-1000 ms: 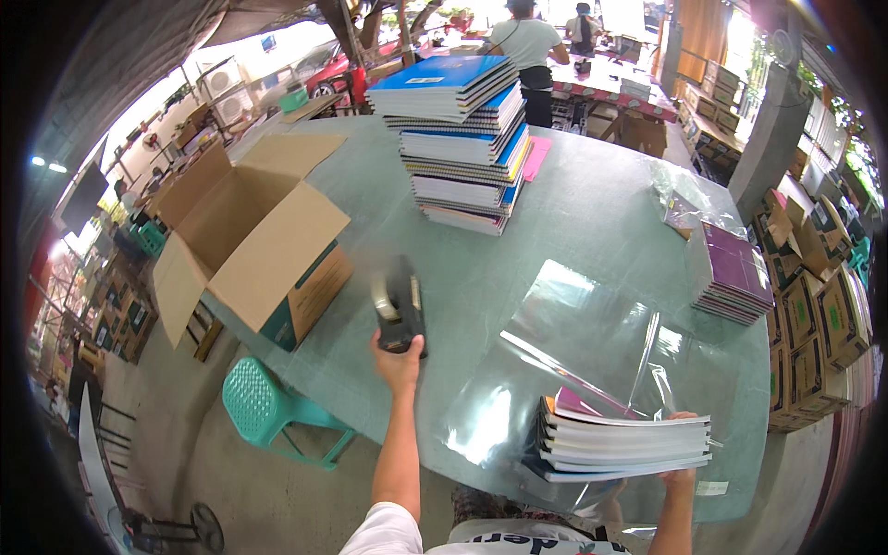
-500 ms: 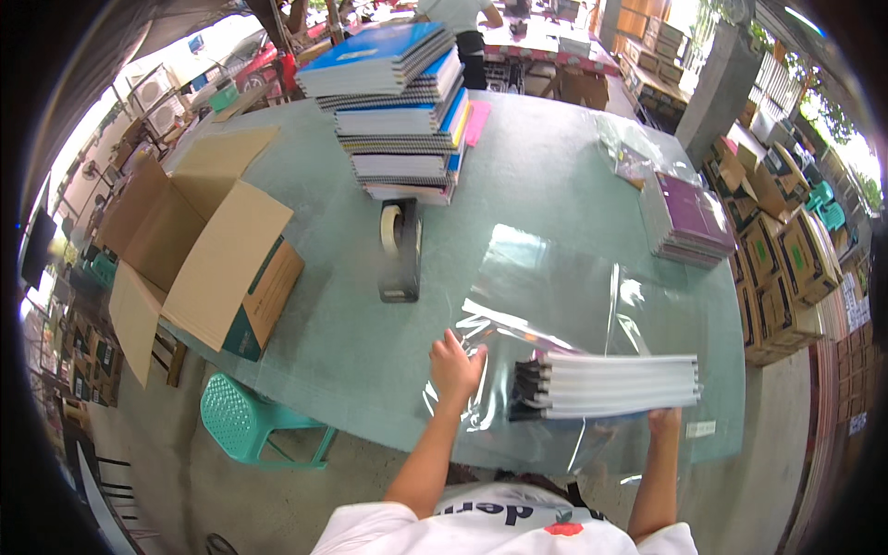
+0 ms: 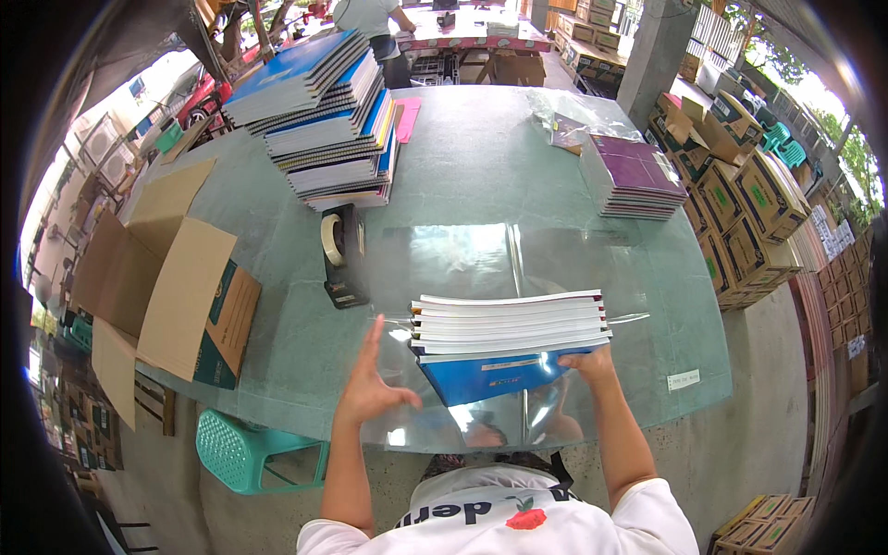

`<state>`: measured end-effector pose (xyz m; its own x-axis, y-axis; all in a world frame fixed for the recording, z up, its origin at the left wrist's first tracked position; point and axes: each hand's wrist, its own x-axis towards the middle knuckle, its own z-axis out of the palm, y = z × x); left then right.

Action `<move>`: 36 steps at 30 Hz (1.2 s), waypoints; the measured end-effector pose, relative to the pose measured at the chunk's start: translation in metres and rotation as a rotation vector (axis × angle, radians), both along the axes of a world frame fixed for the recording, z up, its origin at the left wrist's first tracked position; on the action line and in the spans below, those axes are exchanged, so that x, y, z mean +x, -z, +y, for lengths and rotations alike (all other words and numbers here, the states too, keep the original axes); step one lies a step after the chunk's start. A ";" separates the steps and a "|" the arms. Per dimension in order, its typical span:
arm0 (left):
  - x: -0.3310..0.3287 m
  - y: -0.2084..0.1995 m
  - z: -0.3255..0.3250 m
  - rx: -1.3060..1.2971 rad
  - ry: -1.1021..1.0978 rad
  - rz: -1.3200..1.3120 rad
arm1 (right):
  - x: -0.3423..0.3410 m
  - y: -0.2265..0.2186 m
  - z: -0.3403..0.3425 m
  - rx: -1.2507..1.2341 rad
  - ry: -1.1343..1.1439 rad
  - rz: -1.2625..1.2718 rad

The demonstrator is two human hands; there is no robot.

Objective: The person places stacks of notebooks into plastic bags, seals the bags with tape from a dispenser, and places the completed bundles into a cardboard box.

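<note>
A stack of several notebooks [image 3: 511, 326] stands tilted on the table in front of me, white page edges up and a blue cover facing me. My right hand [image 3: 590, 363] grips the stack at its right end, thumb on the blue cover. To the left of the stack, my left hand [image 3: 375, 384] is open with fingers and thumb spread, apart from the notebooks. Clear plastic film [image 3: 462, 248] lies flat on the tabletop beneath and behind the stack.
A tape dispenser [image 3: 344, 264] stands left of the film, near a tall pile of spiral notebooks [image 3: 319, 120]. An open carton [image 3: 190, 296] is at the left edge. Purple notebooks [image 3: 636, 176] lie at the right. A green stool [image 3: 254, 449] stands below the table.
The notebook stack has tipped up and moved left, so its blue cover now faces me. My left hand has spread wider. The whole view has shifted to the right.
</note>
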<state>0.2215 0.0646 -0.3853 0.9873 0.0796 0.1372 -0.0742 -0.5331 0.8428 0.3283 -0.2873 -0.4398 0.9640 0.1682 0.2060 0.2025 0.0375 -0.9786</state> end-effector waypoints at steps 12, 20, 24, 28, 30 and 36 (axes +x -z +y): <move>0.032 -0.012 -0.067 -0.549 0.040 -0.341 | -0.034 -0.060 0.028 0.174 0.130 -0.123; 0.018 0.020 -0.057 -0.396 -0.048 0.014 | -0.043 -0.036 0.023 0.141 0.123 -0.164; 0.019 0.026 -0.062 -0.205 0.108 0.273 | -0.051 -0.022 0.013 -0.243 -0.008 0.009; 0.026 0.046 -0.058 -0.168 0.218 0.080 | -0.043 0.000 -0.006 -0.295 -0.066 0.207; 0.026 0.054 -0.061 0.155 0.292 0.041 | -0.047 0.006 -0.013 -0.382 -0.143 0.204; 0.037 0.033 -0.065 -0.064 0.239 0.351 | -0.041 0.000 -0.006 -0.353 -0.060 0.150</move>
